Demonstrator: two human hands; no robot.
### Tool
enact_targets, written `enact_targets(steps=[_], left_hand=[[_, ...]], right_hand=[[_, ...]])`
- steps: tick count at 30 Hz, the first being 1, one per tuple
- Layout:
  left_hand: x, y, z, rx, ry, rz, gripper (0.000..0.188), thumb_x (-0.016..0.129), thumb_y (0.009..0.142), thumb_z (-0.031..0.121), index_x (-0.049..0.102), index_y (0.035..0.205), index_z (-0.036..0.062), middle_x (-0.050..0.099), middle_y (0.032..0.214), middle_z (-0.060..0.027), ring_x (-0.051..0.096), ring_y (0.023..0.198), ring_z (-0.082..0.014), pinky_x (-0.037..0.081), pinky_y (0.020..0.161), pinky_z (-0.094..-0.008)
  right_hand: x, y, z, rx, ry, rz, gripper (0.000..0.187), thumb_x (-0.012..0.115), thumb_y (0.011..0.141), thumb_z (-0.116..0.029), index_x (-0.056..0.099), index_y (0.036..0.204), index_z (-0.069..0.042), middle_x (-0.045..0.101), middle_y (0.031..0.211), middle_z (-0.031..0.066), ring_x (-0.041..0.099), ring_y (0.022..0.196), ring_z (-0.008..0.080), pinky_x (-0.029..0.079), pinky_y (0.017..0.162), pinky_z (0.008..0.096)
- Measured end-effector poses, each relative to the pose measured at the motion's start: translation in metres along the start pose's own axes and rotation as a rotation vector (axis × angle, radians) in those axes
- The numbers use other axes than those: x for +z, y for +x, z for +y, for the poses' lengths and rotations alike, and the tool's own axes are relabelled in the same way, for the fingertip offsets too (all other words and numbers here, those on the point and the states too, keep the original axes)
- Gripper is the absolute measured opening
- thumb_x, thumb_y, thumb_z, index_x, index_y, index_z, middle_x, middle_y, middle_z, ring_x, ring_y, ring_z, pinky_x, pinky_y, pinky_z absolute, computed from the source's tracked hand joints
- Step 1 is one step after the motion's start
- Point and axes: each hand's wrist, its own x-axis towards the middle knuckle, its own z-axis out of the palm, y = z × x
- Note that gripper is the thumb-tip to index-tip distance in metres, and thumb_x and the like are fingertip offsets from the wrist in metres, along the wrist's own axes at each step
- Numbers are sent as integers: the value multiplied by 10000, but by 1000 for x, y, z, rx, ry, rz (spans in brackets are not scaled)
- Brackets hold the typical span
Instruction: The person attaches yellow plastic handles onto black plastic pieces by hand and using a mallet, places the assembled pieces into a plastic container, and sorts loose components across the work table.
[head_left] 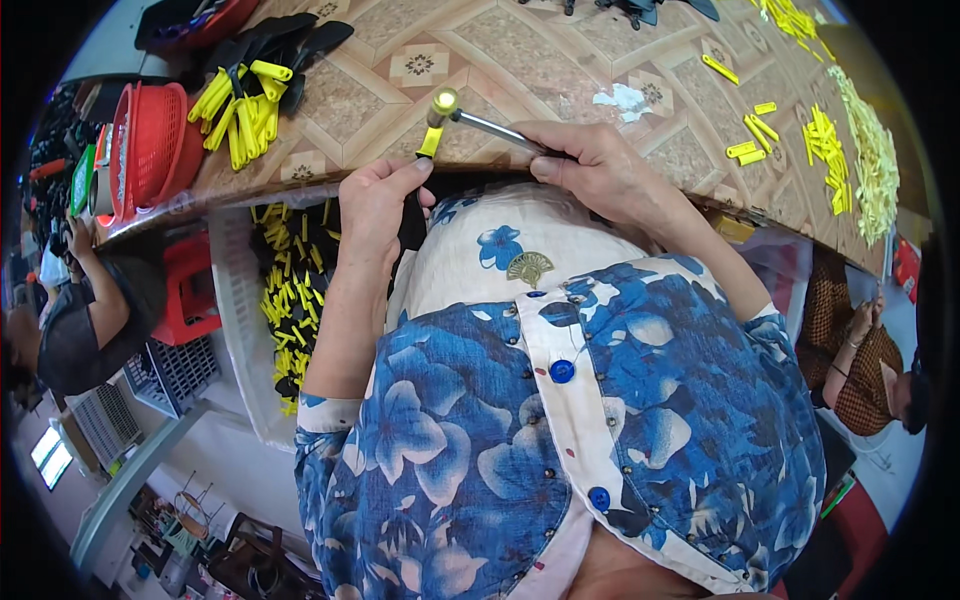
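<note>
My left hand [375, 205] is closed around a black spatula-like tool, whose yellow handle end [431, 141] points up past my thumb at the table edge. Its black part hangs below my fingers, partly hidden. In my right hand [595, 165] is a small hammer [490, 128] with a metal shaft, my fingers wrapped round its grip. The hammer's yellowish head is right at the tip of the yellow handle; whether they touch I cannot tell.
Black tools with yellow handles [245, 115] lie piled at the table's left, beside red baskets [155, 150]. Loose yellow handles [825, 150] and pale yellow scraps [868, 150] lie at right. A white crate [240, 330] below holds more tools. Other people sit on both sides.
</note>
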Motion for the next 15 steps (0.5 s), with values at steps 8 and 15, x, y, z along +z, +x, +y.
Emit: enact_targets(steps=[8, 15], left_hand=[[6, -1, -1, 27, -4, 15, 93, 733, 847, 107, 667, 843, 42, 643, 660, -56, 580, 520, -123, 482, 510, -248], [1, 0, -7, 39, -8, 15, 101, 742, 842, 103, 685, 879, 29, 644, 657, -52, 587, 527, -124, 485, 517, -253]], right_hand=[[9, 2, -8, -134, -144, -3, 389, 591, 937, -76, 602, 1325, -88, 609, 745, 186, 583, 661, 206, 482, 653, 327], [0, -10, -27, -383, 115, 227, 408, 588, 913, -55, 606, 1320, -83, 662, 883, 192, 624, 759, 286, 505, 710, 380]])
